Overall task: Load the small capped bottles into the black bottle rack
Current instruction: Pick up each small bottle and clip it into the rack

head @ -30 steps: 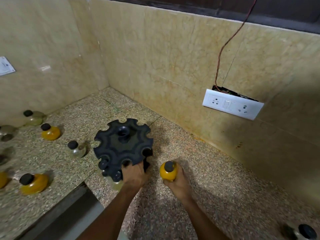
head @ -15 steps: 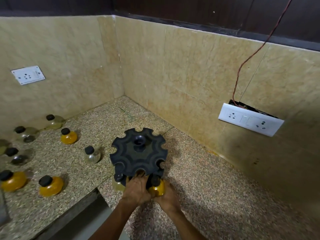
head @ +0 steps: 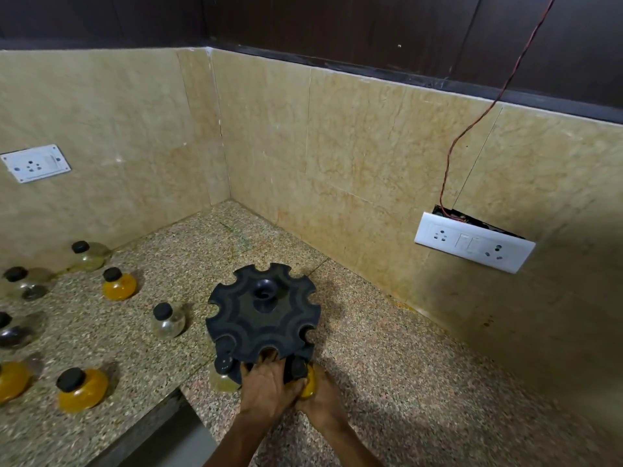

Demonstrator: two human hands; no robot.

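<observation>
Beige marble walls (head: 371,156), speckled granite counter (head: 421,382)

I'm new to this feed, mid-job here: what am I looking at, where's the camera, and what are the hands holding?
There is no machine: one camera sits on a person's head, looking down at their bare hands over a speckled stone counter. The black bottle rack, a notched disc, stands in the middle. The left hand grips its near edge. The right hand holds a yellow bottle with a black cap against the rack. More capped bottles, clear and yellow, stand loose to the left, such as a clear bottle nearest the rack.
</observation>
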